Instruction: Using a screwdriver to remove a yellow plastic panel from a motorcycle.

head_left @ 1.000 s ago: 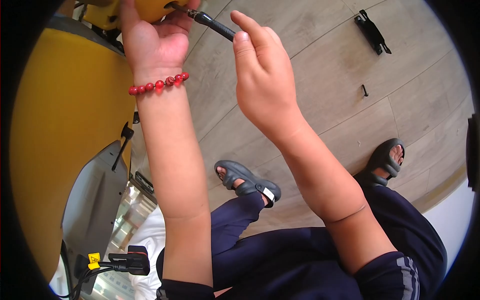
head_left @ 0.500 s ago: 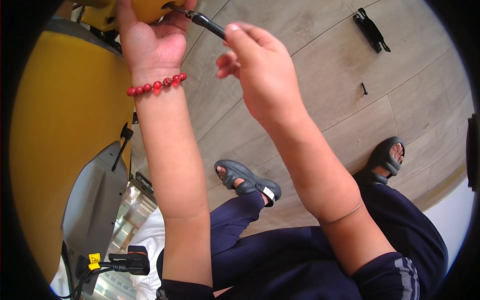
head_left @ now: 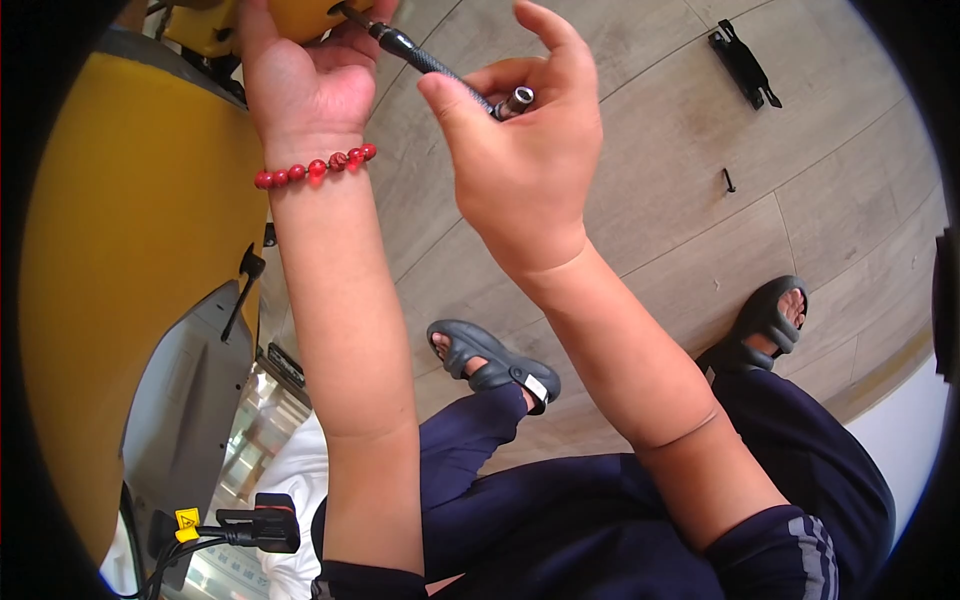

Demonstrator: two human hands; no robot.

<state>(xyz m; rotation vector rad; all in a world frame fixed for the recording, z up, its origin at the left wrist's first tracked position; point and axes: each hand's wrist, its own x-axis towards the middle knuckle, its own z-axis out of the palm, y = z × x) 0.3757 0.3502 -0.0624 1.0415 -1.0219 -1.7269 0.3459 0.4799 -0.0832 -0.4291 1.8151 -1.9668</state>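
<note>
A dark screwdriver (head_left: 425, 62) with a knurled handle slants from a hole in the yellow part (head_left: 300, 18) at the top edge. Its tip sits at that hole, and a silver socket-like piece shows at its rear end. My right hand (head_left: 535, 150) holds the handle between thumb and fingers, the index finger raised away from it. From below, my left hand (head_left: 310, 95), palm up, cups the yellow part, its thumb on the left and fingers on the right; the fingertips are cut off or hidden. A red bead bracelet (head_left: 317, 170) circles the left wrist.
A large yellow body (head_left: 140, 230) with a grey panel (head_left: 190, 400) fills the left side. Below hangs a black connector (head_left: 272, 522) with cables and a yellow tag. On the wood-look floor lie a black bracket (head_left: 743, 65) and a small dark screw (head_left: 729, 180).
My right hand has rolled around the screwdriver handle, its index finger lifting and the silver rear piece coming into sight. My left hand stays nearly still at the yellow part.
</note>
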